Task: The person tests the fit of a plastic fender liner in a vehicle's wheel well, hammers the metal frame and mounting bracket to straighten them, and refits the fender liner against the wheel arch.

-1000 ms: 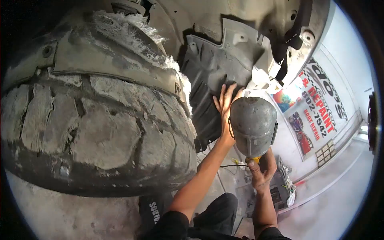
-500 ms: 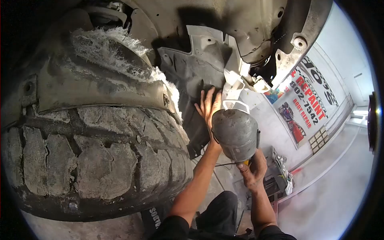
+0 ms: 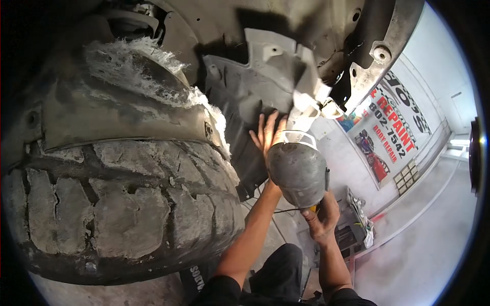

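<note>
My right hand (image 3: 323, 220) is wrapped around the yellow handle of a work lamp (image 3: 297, 174). The lamp's rounded grey metal back faces me, with a pale wire hook at its top. My left hand (image 3: 267, 133) lies with fingers spread on a dark grey plastic wheel-arch liner (image 3: 232, 94); the lamp hides part of that hand and wrist. Light falls brightly on the liner's right edge, just beyond the lamp. A thin dark cord (image 3: 287, 210) runs near the handle.
A worn, dusty tyre (image 3: 127, 217) fills the left, beneath a panel (image 3: 122, 120) with frayed white fibres (image 3: 140, 61). A metal bracket (image 3: 371, 64) juts from the car body at upper right. Beyond hangs a printed repair banner (image 3: 390, 130).
The upper part of the liner has tilted a little to the right. The lamp has shifted slightly left, and shadows behind the liner have moved. My left hand still rests on the liner.
</note>
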{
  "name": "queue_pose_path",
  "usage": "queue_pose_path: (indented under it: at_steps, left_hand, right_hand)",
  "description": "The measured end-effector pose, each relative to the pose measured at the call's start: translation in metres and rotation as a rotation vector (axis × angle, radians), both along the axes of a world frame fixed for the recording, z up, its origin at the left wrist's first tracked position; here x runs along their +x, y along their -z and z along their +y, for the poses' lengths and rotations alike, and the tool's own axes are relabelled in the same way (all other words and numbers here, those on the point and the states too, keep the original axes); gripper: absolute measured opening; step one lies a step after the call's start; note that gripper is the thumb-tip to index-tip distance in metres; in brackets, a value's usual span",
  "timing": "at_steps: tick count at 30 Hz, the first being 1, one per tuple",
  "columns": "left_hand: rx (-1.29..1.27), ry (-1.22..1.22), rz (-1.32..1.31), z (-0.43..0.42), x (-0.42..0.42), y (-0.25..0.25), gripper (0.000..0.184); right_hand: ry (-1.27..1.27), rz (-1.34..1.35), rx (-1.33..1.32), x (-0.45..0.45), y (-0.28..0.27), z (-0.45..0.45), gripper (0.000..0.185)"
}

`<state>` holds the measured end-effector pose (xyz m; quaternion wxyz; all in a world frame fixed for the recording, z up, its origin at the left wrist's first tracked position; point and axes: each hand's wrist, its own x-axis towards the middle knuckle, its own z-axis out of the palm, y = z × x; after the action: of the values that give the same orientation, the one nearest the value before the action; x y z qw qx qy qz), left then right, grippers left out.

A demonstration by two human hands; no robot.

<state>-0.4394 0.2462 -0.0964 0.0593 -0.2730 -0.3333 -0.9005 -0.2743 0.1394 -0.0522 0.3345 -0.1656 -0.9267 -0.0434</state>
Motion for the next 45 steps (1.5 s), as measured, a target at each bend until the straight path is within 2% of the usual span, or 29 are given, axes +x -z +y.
queue_pose_path:
  at_steps: [7, 32, 40, 45]
  left_hand:
    - [0.018, -0.010, 0.091, 0.006, -0.001, -0.009, 0.065]
    - [0.038, 0.036, 0.145, 0.015, -0.008, -0.015, 0.070]
    - [0.036, 0.063, 0.167, 0.017, -0.006, -0.012, 0.074]
    - [0.033, 0.069, 0.165, 0.017, -0.005, -0.006, 0.065]
  right_hand:
    - [0.060, 0.012, -0.045, 0.012, 0.002, 0.000, 0.069]
    - [0.046, 0.043, -0.193, 0.018, 0.011, -0.001, 0.065]
    - [0.056, 0.021, -0.131, 0.023, 0.012, -0.003, 0.066]
    - [0.071, 0.054, -0.176, 0.028, 0.016, -0.003, 0.066]
